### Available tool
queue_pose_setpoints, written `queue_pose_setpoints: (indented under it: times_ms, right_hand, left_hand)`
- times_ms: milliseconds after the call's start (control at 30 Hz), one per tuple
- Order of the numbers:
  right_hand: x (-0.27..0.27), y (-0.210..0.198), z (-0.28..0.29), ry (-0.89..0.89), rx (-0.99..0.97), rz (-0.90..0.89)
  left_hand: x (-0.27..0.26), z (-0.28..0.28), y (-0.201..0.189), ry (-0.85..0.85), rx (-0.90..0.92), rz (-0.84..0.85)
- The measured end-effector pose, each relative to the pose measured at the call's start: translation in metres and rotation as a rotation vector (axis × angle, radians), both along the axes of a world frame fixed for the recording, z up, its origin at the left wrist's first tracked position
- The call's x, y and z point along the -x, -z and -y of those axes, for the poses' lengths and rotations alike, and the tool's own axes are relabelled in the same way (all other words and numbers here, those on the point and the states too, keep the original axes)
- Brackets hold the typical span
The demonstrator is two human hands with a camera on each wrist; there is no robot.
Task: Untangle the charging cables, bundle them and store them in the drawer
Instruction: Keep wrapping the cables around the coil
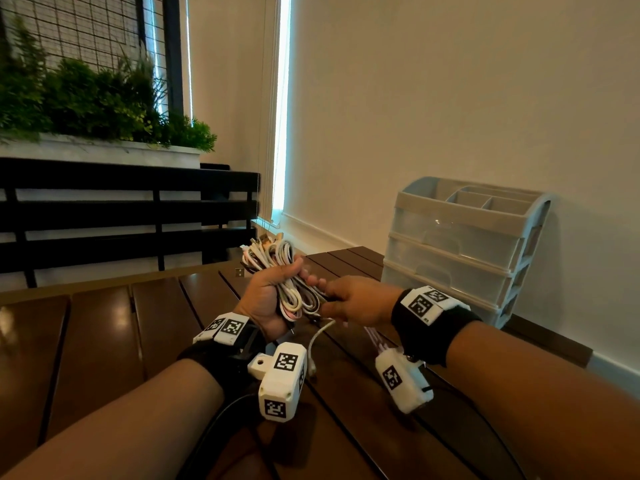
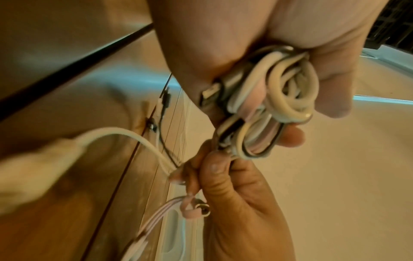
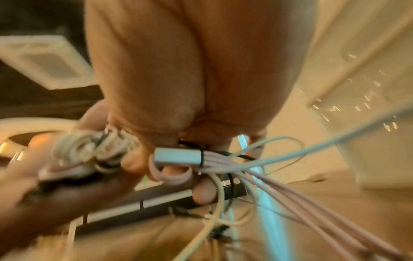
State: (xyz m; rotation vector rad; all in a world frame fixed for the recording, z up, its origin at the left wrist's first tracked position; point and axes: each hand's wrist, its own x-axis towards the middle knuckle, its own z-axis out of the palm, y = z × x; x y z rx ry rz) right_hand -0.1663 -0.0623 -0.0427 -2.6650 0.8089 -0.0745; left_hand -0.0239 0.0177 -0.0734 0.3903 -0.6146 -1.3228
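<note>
dark brown slatted wooden table | pale translucent plastic drawer unit at 2 o'clock, drawers closed | coiled bundle of white and pink charging cables above table centre, left hand fingers wrapped round it | right hand pinching loose strands at bundle's 4 o'clock

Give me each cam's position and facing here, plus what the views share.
Head: worn on the head, faces forward and down over the wooden table toward the drawer unit; both forearms, left hand and right hand show.
Left wrist: under the left hand, looks along it at the cable bundle; the right hand shows too.
Right wrist: under the right hand, blurred, looks along it at loose cable ends.
Shared: all three show the cable bundle and both hands.
</note>
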Motion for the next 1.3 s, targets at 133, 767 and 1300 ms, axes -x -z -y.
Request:
queue_pose_setpoints:
  times_ms: [133, 767, 1300]
  right_hand:
    - [-0.001, -0.001, 0.001, -0.020, 0.494, -0.088]
    - [0.019, 0.000, 0.029, 0.007, 0.569, -0.254]
    - [0.036, -0.002, 0.041, 0.154, 0.645, -0.552]
  left_hand:
    - [0.005, -0.005, -0.004, -0.001, 0.008, -0.018]
    - [-0.008, 0.009, 0.005, -0.164, -0.008, -0.033]
    - [-0.010, 0.011, 0.006, -0.205, -0.006, -0.038]
